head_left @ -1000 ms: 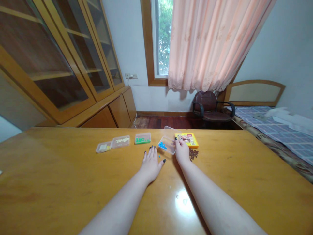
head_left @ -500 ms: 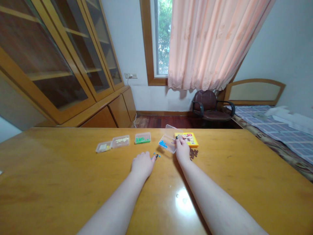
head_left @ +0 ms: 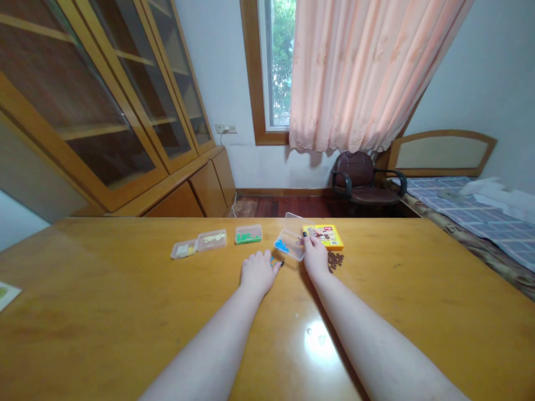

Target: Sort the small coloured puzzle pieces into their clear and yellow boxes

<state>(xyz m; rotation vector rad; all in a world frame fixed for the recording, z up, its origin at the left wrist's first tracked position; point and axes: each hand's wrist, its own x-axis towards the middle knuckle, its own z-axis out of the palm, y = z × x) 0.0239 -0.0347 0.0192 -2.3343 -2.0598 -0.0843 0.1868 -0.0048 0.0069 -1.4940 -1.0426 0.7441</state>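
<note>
My right hand (head_left: 315, 255) grips the side of a clear plastic box (head_left: 296, 254), holding it tilted with its transparent lid hanging open at the back. Small blue pieces (head_left: 282, 246) are gathered at the box's left end. Below and left of it, my left hand (head_left: 258, 273) rests low over the table, thumb spread from the fingers. A few loose blue pieces (head_left: 273, 261) lie between that thumb and the fingertips. Beside my right hand are a pile of small brown pieces (head_left: 335, 259) and a yellow printed box (head_left: 334, 238).
Farther left on the wooden table (head_left: 125, 301) stand a clear box of green pieces (head_left: 248, 237), one of cream pieces (head_left: 211, 239) and a smaller clear box (head_left: 184, 249). A paper corner (head_left: 8, 295) shows at the left edge. Beyond the table is a chair (head_left: 357, 175).
My left hand has shifted right, its thumb and fingers around the loose blue pieces. My right hand still holds the tilted box. The whole view has shifted slightly.
</note>
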